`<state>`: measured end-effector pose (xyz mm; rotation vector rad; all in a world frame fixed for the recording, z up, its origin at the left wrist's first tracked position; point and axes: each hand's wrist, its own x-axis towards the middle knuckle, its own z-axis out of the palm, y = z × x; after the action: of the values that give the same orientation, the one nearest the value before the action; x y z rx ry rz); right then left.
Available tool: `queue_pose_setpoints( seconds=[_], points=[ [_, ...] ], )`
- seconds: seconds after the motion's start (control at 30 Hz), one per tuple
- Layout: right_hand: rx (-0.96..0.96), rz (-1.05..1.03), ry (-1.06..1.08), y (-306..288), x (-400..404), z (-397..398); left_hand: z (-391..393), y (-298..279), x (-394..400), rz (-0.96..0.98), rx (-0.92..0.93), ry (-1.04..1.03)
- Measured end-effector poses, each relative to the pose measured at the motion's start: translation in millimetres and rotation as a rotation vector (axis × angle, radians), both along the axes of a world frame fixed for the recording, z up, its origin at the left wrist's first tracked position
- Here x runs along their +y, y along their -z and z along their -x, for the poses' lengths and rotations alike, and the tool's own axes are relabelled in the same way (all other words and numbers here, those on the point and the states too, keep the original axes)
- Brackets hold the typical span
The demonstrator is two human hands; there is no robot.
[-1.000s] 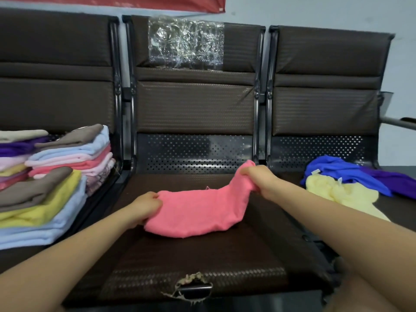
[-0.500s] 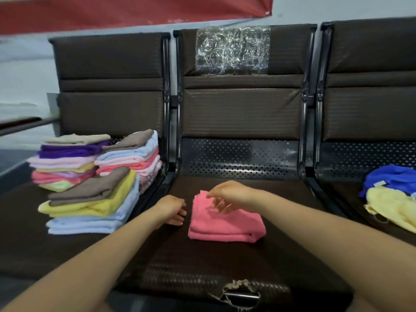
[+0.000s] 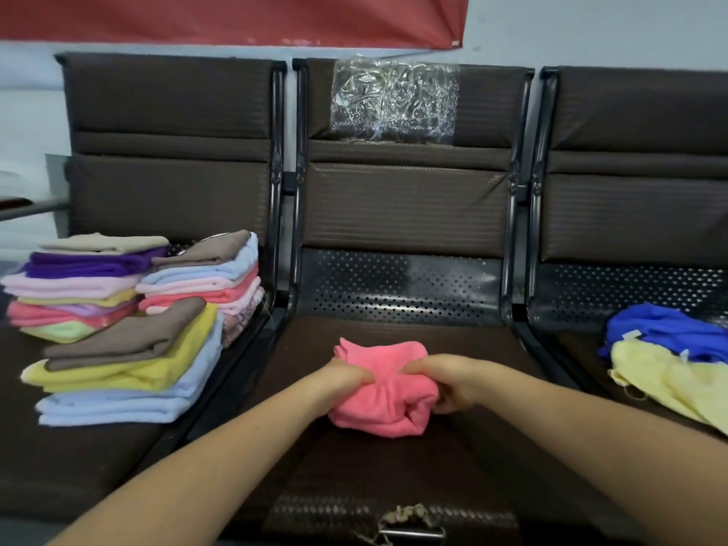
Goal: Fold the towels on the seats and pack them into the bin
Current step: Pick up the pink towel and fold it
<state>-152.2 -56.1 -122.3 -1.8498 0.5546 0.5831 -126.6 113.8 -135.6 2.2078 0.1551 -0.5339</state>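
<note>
While both hands clutch it at frame centre, the folded pink terry towel (image 3: 384, 392) sits bunched on the middle brown seat (image 3: 394, 466). Left hand (image 3: 346, 378) and right hand (image 3: 445, 384) each curl tight into its top edge. Stacks of folded towels (image 3: 130, 329) lie frame-left, nearer the left hand. No bin visible.

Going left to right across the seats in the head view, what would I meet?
Stacks of folded towels → left hand → pink towel → right hand → blue towel and yellow towel.
</note>
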Motion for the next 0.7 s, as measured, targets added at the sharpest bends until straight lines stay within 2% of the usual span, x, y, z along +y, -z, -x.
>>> queue_pose_setpoints(
  seconds=[0.13,0.17,0.3,0.37,0.47,0.57,0.63,0.7],
  points=[
    [-0.193,0.054,0.034,-9.5,30.5,-12.5,-2.2,-27.0,7.7,0.080,-0.039,-0.117],
    [-0.250,-0.002,0.062,-13.9,39.1,-15.0,-4.2,-35.4,16.4,0.150,-0.066,-0.151],
    [-0.451,-0.325,0.113,-43.9,89.9,-36.1,-18.3,-79.1,84.7,0.664,-0.110,-0.286],
    [-0.552,-0.405,0.124,-64.6,118.8,-48.6,-27.9,-107.0,120.2,0.691,-0.220,-0.328],
    [-0.613,-0.482,0.031,-94.3,181.3,-65.0,-37.4,-146.6,187.7,0.368,-0.478,-0.427],
    [-0.572,-0.572,-0.057,-99.6,246.1,-79.3,-41.8,-156.6,244.1,-0.034,-0.726,-0.511],
    [-0.491,-0.500,-0.153,-84.2,277.6,-85.6,-40.8,-135.4,273.2,-0.336,-0.687,-0.486],
    [-0.325,-0.408,-0.286,-66.1,293.6,-75.5,-41.5,-98.7,296.1,-0.576,-0.521,-0.369]
  ],
)
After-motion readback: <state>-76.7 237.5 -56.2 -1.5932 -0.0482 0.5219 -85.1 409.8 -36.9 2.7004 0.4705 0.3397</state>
